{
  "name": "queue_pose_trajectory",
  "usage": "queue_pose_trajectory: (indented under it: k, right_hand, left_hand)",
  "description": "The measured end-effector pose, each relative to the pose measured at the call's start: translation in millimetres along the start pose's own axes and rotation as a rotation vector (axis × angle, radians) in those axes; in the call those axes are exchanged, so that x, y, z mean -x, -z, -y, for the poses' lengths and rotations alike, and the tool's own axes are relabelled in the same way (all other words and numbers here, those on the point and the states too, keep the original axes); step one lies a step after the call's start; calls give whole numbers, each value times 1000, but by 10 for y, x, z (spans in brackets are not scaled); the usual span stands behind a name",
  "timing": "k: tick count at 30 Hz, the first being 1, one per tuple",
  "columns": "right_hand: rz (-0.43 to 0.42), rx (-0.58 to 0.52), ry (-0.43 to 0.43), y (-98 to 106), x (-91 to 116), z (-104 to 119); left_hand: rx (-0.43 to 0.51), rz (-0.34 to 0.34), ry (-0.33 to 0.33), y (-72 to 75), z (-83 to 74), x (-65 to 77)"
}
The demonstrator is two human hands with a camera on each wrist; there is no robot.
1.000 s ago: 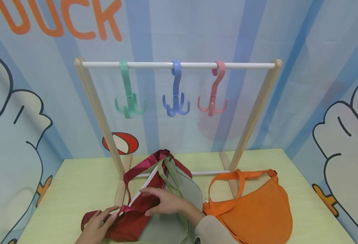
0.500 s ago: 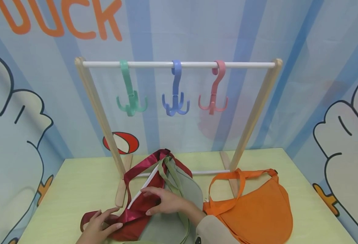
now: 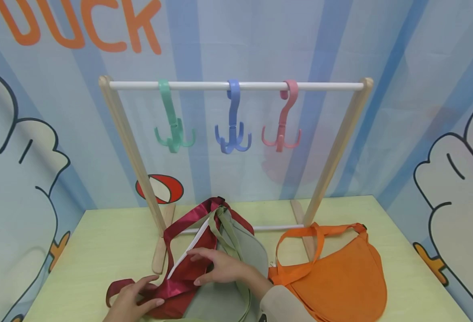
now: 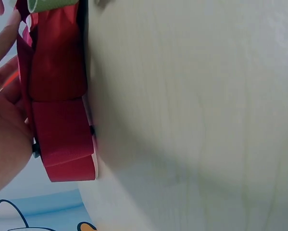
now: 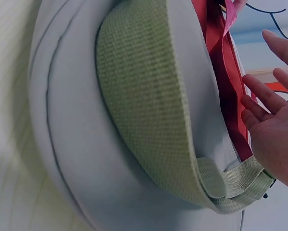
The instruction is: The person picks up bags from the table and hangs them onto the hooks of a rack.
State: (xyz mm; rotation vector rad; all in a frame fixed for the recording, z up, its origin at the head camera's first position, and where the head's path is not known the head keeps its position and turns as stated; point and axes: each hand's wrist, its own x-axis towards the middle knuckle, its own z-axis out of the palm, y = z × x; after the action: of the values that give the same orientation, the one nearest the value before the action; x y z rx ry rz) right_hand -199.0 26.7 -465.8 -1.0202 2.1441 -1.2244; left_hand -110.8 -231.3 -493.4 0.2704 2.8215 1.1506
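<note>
A dark red bag (image 3: pixel 180 299) with a white zipper edge (image 3: pixel 189 248) and a shiny red strap (image 3: pixel 180 223) lies at the front middle of the table. Partly over it is a grey-green bag (image 3: pixel 252 250) with a woven green strap (image 5: pixel 139 91). My left hand (image 3: pixel 133 300) rests on the red bag's left end, thumb and fingers spread apart. Seen from the left wrist, its fingers (image 4: pixel 11 91) lie along the bag's side, partly hidden behind it. Above the red bag, my right hand (image 3: pixel 222 267) has loosely bent fingers; in the right wrist view its palm faces the bag with nothing in it.
An orange bag (image 3: pixel 341 273) lies at the right. Behind stands a wooden rack with a white rod (image 3: pixel 260 86); from it hang a green hook (image 3: pixel 174 134), a blue hook (image 3: pixel 232 134) and a pink hook (image 3: pixel 280 129). A printed backdrop surrounds the table (image 3: pixel 91 237).
My left hand's thumb and fingers have spread apart and shifted slightly right. The red strap beside them, bunched up earlier, now lies flatter across the bag. My right hand has hardly moved.
</note>
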Motion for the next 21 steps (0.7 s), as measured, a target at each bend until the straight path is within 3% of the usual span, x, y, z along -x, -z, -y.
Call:
queue_pose_trajectory:
  k: [14, 21]
  right_hand:
    - [-14, -13, 8, 15, 26, -19]
    - [12, 38, 32, -2, 1, -12]
  left_hand:
    - [34, -73, 128, -37, -75, -15]
    - [43, -156, 42, -70, -88, 2]
